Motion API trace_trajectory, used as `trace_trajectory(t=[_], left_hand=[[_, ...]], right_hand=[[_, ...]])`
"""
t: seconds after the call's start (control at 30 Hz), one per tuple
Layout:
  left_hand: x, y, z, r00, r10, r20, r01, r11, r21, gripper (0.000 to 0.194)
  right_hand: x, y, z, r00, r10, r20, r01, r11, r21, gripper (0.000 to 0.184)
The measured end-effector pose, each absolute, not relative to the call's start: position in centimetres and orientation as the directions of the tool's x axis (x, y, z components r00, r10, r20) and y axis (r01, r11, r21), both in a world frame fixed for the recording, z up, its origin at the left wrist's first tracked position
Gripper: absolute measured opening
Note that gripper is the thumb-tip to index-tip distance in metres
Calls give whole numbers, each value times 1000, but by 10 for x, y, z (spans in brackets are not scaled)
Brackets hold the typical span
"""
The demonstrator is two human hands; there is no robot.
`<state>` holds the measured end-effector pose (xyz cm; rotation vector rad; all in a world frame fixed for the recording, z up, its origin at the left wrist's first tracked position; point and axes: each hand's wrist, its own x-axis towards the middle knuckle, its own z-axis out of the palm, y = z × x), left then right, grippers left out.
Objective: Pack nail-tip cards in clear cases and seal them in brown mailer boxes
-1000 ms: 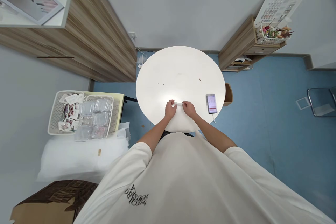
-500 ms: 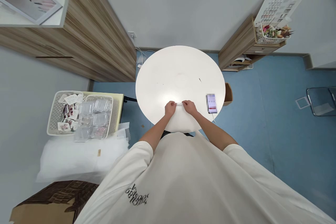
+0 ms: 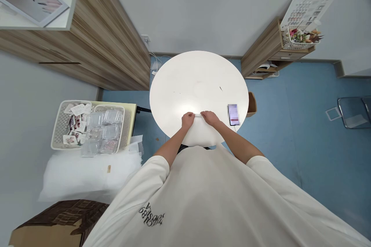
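Note:
Between my two hands a small, thin whitish strip [image 3: 197,115] stretches sideways over the near part of the round white table [image 3: 199,73]. What exactly it is cannot be made out at this size. My left hand [image 3: 188,119] is closed, pinching the strip's left end. At the other end my right hand [image 3: 210,117] is closed on it too, fingers bent with the back of the hand upward. To the right of that hand a phone [image 3: 233,114] lies on the table with its screen lit and a cable at its lower edge.
On the left, white baskets [image 3: 58,123] hold cards and clear plastic boxes [image 3: 111,129]. Below them lies white wrapping material [image 3: 89,170] and a cardboard box [image 3: 46,231]. A wooden cabinet [image 3: 116,38] stands back left, a smaller one [image 3: 261,50] back right. A brown bin [image 3: 251,105] sits beside the table.
My right hand has shifted slightly and turned its back more upward, its fingers further around the strip's end. My left hand has stayed almost still.

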<state>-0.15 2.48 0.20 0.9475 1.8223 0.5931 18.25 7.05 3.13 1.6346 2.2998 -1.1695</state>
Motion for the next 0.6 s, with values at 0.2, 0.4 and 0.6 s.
trace_trajectory(t=[0.2,0.4,0.6], left_hand=[[-2,18,-3,-237,826,-511,303,562,769,22],[-2,15,-8,-237,816,-527,232,574,785,24],[0,6,-20,-201,821,-535,220,570,792,45]], right_hand=[[179,67,30,-462,735,-497,876,290,-386,23],[178,64,28,-521,697,-492,853,449,-266,35],[175,71,24,-458,758,-465,886,349,-304,32]])
